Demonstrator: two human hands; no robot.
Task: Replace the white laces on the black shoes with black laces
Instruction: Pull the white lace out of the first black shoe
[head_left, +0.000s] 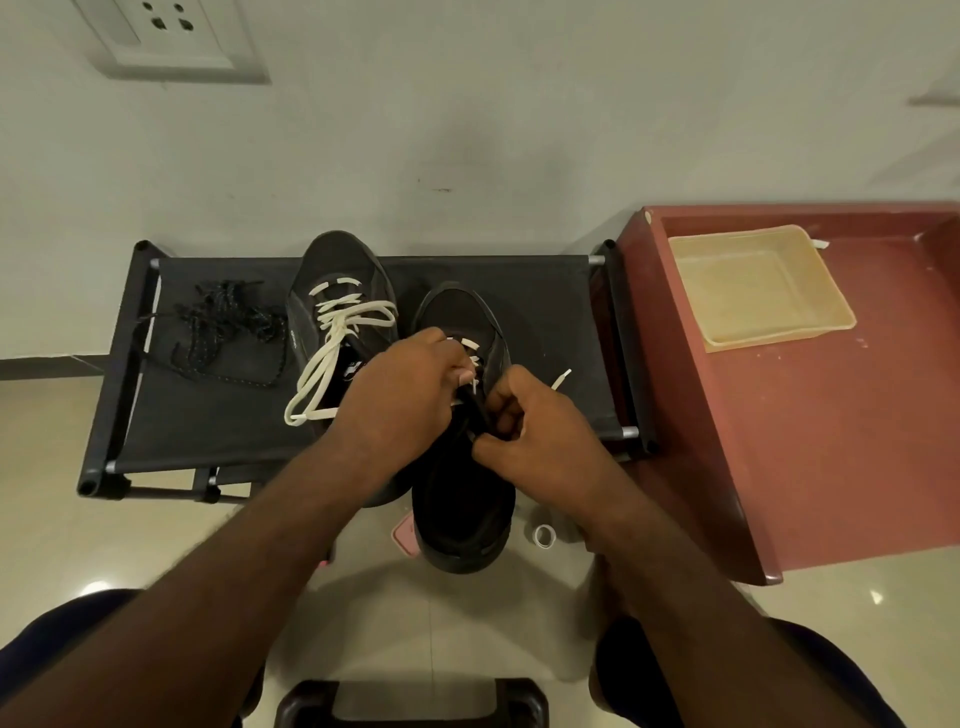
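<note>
1. On the dark fabric rack (545, 312), the black laces (223, 332) lay heaped at the left end, beside a black shoe (337, 270) with loose white lacing (332, 353).
2. Over the second shoe (462, 509), the left hand (410, 395) and right hand (540, 421) curled at the eyelets, seemingly pinching its white lace (561, 379).

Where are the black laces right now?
In the head view, the black laces lie heaped on the left end of the fabric rack, beside the left shoe.
</note>
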